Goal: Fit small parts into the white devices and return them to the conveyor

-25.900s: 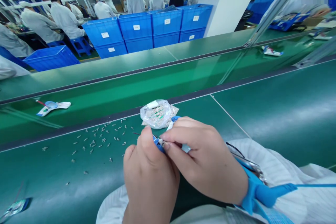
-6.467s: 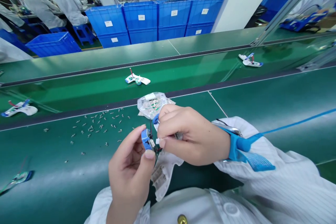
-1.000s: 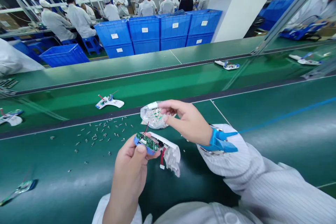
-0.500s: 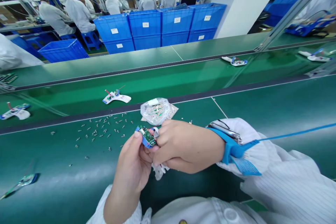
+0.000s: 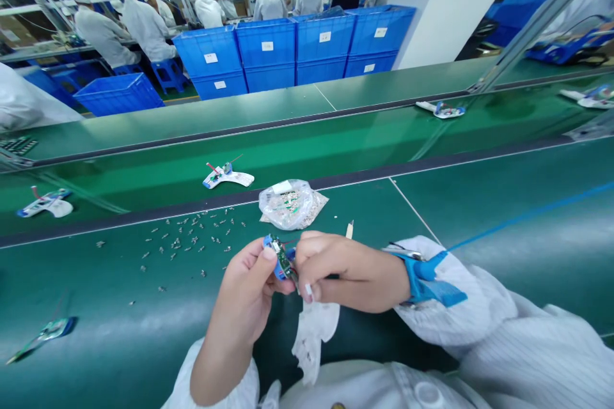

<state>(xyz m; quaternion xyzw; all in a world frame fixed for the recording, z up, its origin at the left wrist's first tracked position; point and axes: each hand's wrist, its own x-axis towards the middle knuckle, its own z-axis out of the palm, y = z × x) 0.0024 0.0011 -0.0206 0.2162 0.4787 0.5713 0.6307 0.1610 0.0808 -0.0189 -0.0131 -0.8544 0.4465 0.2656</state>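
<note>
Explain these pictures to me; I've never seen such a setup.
There is no robot here: a person works bare-handed, filmed by a camera worn on the head, facing forward and down. The left hand holds a blue part with a green circuit board; the right hand is curled close beside it, and a white shell shows below. On the green worktop lie scattered small metal pieces, with a clear bag of small pieces beyond the hands.

A white work coat (image 5: 374, 390) has fine stripes, a baggy right sleeve (image 5: 480, 313) and a round button (image 5: 426, 392). A blue wrist strap (image 5: 429, 282) carries a blue cord (image 5: 527, 209).
</note>
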